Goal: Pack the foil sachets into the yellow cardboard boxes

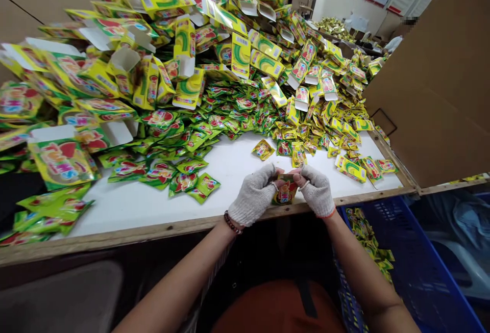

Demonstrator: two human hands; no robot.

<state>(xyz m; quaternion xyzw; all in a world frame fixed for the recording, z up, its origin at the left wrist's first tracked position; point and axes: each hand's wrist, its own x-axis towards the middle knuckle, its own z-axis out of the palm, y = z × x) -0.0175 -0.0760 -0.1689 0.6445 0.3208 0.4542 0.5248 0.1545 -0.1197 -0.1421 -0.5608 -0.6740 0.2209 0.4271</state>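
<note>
A small printed candy box (285, 193) is held upright at the front edge of the table between my two hands. My left hand (255, 195), in a white fingerless glove with a beaded bracelet at the wrist, grips its left side. My right hand (316, 190), gloved the same way, pinches its upper right corner. The box's top edge lies between my fingertips; whether its flap is closed I cannot tell. Just beyond are a yellow candy packet (262, 149) and another yellow packet (299, 154). Green candy packets (206, 186) lie to the left.
Open yellow boxes (187, 42) are heaped across the back, above piles of green packets (229, 108) and yellow packets (306, 131). Several boxes (350, 169) lie at right. A blue crate (417, 251) with packets stands below the wooden edge (153, 231). Cardboard (436, 83) rises at right.
</note>
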